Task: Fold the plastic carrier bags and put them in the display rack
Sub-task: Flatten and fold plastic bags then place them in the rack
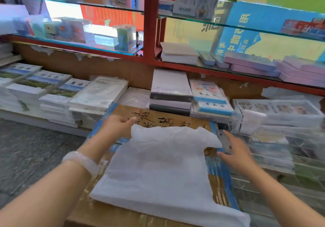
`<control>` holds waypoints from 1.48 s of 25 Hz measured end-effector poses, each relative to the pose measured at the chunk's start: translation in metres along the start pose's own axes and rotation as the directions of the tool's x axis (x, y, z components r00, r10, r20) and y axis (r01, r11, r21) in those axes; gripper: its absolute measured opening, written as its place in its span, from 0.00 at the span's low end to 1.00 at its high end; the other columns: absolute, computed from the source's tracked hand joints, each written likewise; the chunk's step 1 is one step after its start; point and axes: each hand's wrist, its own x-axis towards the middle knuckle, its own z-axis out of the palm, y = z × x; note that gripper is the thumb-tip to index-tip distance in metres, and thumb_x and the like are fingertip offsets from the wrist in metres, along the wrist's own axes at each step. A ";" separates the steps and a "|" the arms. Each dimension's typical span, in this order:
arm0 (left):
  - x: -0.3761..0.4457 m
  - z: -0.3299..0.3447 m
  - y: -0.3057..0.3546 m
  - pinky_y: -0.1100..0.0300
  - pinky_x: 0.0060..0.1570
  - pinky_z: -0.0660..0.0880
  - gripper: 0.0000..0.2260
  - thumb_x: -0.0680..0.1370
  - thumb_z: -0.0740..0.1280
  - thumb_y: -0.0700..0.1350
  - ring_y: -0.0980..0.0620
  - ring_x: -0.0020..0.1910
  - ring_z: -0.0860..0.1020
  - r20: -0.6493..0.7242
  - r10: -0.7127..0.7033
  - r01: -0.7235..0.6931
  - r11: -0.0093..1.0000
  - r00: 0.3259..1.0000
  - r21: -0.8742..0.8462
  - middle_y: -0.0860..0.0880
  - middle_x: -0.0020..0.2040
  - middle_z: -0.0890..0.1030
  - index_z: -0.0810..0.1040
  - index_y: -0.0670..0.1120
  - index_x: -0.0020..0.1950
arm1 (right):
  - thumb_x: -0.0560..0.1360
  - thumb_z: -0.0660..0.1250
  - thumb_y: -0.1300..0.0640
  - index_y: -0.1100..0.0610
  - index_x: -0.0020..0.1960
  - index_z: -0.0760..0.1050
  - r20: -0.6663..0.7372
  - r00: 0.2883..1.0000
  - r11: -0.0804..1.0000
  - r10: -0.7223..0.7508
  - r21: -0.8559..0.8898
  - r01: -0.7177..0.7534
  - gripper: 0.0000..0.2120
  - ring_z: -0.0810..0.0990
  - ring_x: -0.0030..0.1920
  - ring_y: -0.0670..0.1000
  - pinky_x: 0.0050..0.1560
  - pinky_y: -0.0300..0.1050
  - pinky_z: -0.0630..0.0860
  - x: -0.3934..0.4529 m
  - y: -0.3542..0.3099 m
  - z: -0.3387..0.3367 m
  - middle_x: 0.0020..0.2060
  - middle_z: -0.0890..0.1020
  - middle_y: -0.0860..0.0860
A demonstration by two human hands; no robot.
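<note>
A white plastic carrier bag [158, 165] lies flat on a brown cardboard box [168, 117] whose edges are bound in blue tape and whose top carries black handwritten characters. The bag is thin, slightly translucent and faintly creased; its closed bottom hangs past the box's near edge, and its handle end points to the far edge. The far part is folded or lifted, making a ragged ridge, with a curved handle cut-out showing towards the box's right edge.

The left hand [117, 127] sits at the bag's far left corner, thumb and forefinger pinching the plastic there; a pale bangle [82, 161] circles that wrist. The right hand [233, 149] is blurred, its fingers spread and loose beside the bag's right edge near the cut-out; whether the fingertips touch the plastic I cannot tell.

Past the box's far edge, stacks of shrink-wrapped exercise books [98, 93] stand to the left and a pile of white and dark paper reams [169, 93] sits in the middle, with blue-striped notebooks [209, 96] just beside it. Clear acrylic trays [274, 117] holding wrapped goods crowd the box's right edge, close to the right hand. Above, a red-framed rack [150, 21] with glass shelves carries pastel boxes and small packaged items. Grey stone floor [26, 147] shows to the left
</note>
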 end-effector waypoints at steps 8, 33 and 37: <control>0.048 0.005 -0.029 0.64 0.21 0.71 0.09 0.77 0.67 0.39 0.50 0.29 0.70 0.240 -0.213 0.302 0.845 0.947 -0.442 0.44 0.32 0.71 0.71 0.41 0.38 | 0.75 0.63 0.65 0.55 0.57 0.78 -0.178 0.981 0.996 -0.078 0.024 0.084 0.13 0.77 0.50 0.58 0.46 0.48 0.72 0.047 0.002 0.023 0.51 0.82 0.57; 0.020 0.053 -0.060 0.48 0.46 0.74 0.10 0.76 0.60 0.34 0.38 0.49 0.77 -0.253 0.641 -0.515 0.748 0.725 0.420 0.38 0.52 0.77 0.76 0.36 0.55 | 0.82 0.50 0.50 0.43 0.75 0.56 0.388 0.662 0.758 -0.641 0.184 0.626 0.21 0.39 0.76 0.45 0.73 0.51 0.36 -0.098 -0.119 0.100 0.77 0.50 0.43; 0.008 0.067 -0.083 0.51 0.73 0.47 0.26 0.82 0.47 0.53 0.45 0.76 0.50 0.153 0.326 -0.347 0.700 0.933 0.624 0.42 0.77 0.51 0.49 0.40 0.77 | 0.83 0.47 0.50 0.46 0.77 0.49 0.283 0.836 0.806 -0.470 -0.249 0.538 0.23 0.41 0.76 0.49 0.73 0.56 0.39 -0.029 -0.130 0.100 0.77 0.45 0.48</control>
